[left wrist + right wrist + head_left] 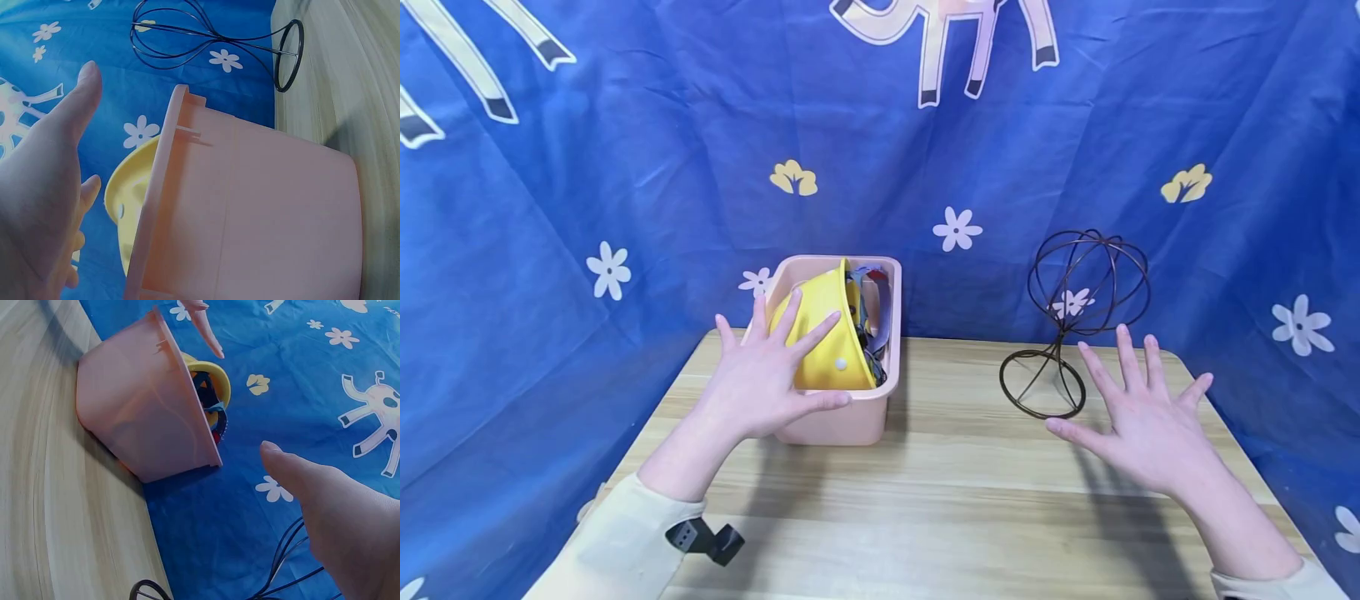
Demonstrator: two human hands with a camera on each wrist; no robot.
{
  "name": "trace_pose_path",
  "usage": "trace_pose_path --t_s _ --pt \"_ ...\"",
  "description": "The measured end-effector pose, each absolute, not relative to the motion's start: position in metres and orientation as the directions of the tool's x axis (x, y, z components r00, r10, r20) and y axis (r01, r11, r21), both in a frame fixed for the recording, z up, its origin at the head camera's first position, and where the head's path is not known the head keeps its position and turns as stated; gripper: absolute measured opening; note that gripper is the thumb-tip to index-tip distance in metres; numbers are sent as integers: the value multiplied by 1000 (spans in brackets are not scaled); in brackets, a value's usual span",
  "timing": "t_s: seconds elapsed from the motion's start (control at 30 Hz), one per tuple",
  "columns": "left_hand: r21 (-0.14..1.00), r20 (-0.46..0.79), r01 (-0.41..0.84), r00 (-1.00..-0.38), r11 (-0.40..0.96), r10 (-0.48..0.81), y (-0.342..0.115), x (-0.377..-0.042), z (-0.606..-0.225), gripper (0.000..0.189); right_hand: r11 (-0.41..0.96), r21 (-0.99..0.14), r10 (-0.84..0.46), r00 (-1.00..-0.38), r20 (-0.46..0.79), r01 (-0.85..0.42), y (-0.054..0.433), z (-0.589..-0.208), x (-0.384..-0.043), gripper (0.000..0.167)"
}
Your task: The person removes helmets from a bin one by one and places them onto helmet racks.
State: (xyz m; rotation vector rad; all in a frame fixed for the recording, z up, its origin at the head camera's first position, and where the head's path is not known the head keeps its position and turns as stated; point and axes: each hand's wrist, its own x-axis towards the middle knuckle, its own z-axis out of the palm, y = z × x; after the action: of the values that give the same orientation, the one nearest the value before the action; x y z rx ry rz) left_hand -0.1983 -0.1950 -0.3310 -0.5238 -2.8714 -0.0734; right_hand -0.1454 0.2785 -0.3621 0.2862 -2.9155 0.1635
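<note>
My left hand (760,375) is spread flat, palm down, over the near left side of a pink plastic bin (838,425). Inside that bin a yellow hard hat (820,342) lies tipped on its side, its dark inner straps (871,342) facing right. In the left wrist view the left thumb and fingers stand apart from the bin wall (269,206). My right hand (1150,425), fingers fanned out and holding nothing, hovers before a dark wire stand (1060,333) with a globe-shaped top and round base. The right wrist view shows only its thumb side (337,512).
Both bin and stand rest toward the back of a light wood-grain table (970,500). A blue cloth (865,167) printed with animals and flowers hangs behind and along both sides. A small black device (703,540) is strapped to the left sleeve.
</note>
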Motion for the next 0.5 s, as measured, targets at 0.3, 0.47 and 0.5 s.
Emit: trace_pose_path --t_s 0.3,0.47,0.5 --pt "2 243 361 -905 933 350 -198 -200 -330 106 975 -75 -185 -954 237 -207 276 -356 -145 115" --pt "-10 258 358 -901 934 348 -201 -201 -327 105 978 -50 -181 -947 265 -201 273 -349 -144 119" --pt "-12 263 357 -900 934 348 -203 -201 -326 105 978 -45 -183 -944 274 -203 272 -347 -144 120"
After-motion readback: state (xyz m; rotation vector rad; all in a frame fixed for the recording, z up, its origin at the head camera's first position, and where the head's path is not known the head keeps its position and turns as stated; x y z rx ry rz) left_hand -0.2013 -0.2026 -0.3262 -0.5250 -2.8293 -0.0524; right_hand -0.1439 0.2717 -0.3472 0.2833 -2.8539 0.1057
